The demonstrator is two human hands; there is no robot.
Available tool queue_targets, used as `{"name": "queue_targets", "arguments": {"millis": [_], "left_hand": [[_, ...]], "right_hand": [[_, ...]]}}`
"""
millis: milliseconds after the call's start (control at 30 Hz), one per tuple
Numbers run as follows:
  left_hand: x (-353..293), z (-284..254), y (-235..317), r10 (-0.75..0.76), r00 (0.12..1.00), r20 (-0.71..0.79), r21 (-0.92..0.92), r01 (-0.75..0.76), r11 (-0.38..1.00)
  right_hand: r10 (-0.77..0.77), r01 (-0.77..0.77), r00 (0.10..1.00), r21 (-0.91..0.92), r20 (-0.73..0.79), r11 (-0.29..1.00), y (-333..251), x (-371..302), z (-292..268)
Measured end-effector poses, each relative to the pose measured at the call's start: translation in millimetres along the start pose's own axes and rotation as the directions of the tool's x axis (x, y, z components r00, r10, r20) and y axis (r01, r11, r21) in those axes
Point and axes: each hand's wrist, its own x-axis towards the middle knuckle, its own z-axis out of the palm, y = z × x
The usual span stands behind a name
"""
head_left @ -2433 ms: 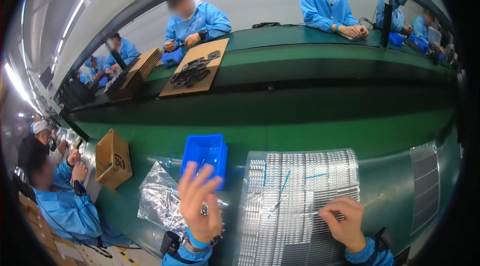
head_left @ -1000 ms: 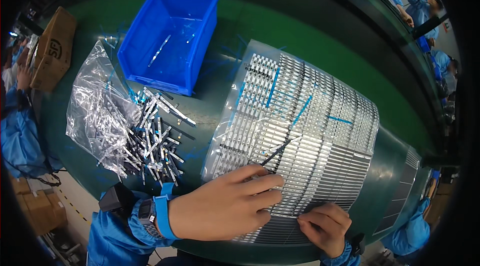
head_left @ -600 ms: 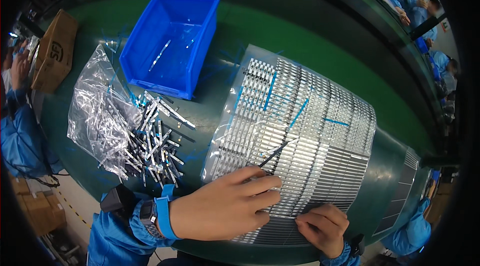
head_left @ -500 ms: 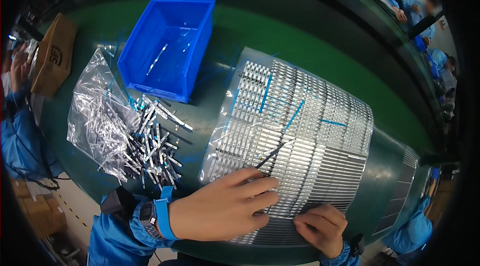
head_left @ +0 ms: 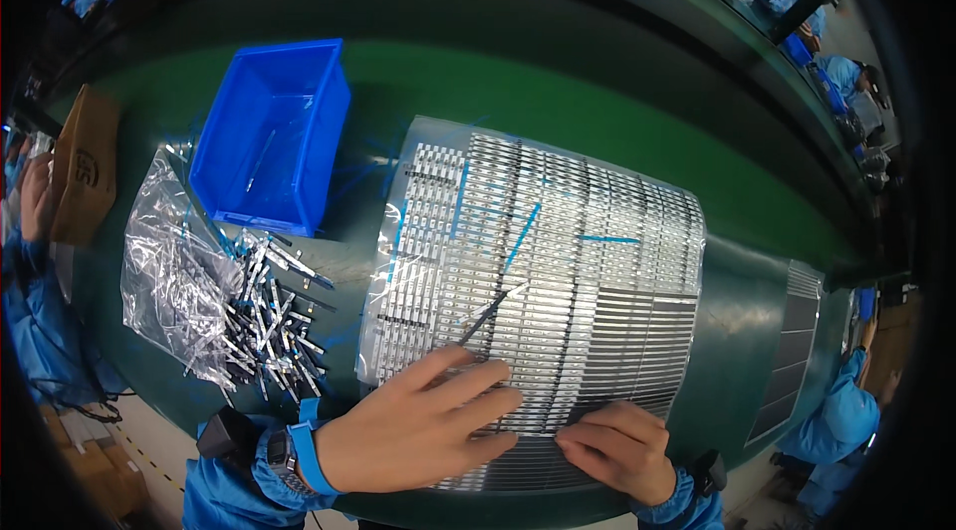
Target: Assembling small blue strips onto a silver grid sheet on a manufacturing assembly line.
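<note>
Green bench [head_left: 418, 82] beneath strip-covered sheet [head_left: 438, 133]

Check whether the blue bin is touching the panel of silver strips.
Apart: the head view shows green tabletop between the blue bin and the panel of silver strips.

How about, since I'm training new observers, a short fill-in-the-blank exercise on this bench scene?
1. The open bin and the bright slivers on the rows of strips are both ____.
2. The wristwatch is on the person's ____ wrist.
3. The heap of loose strips lies nearer the left hand than the ____ hand.
4. The brown box is made of ____.

Missing words: blue; left; right; cardboard.
</note>
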Motion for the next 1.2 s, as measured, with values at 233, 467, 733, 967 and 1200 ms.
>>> {"name": "queue_targets", "arguments": {"millis": [233, 467, 733, 967, 1200], "left_hand": [[1.6, 3.5, 4.4, -0.013, 0.999, -0.038, 0.030, 0.014, 0.999], [3.3, 7.5, 6.9, -0.025, 0.999, -0.037, 0.071, 0.028, 0.997], [4.4, 11.0, 13.0, -0.036, 0.999, -0.040, 0.092, 0.039, 0.995], [6.4, 14.7, 11.6, -0.016, 0.999, -0.050, 0.099, 0.021, 0.995], [5.2, 7.3, 8.5, -0.008, 0.999, -0.046, 0.130, 0.014, 0.991]], "right_hand": [[-0.013, 0.013, 1.000, 0.000, 0.004, 1.000, -0.1, 1.5, -1.4], [-0.037, 0.037, 0.999, 0.016, -0.007, 0.999, 1.6, 2.7, 1.4], [-0.030, 0.035, 0.997, 0.077, -0.068, 0.996, 2.7, 1.4, -0.6], [0.291, -0.266, 0.955, 0.257, -0.064, 0.929, -2.8, 1.9, 3.3], [0.313, -0.294, 0.948, 0.223, -0.053, 0.929, -9.7, 11.7, 8.5]]}}
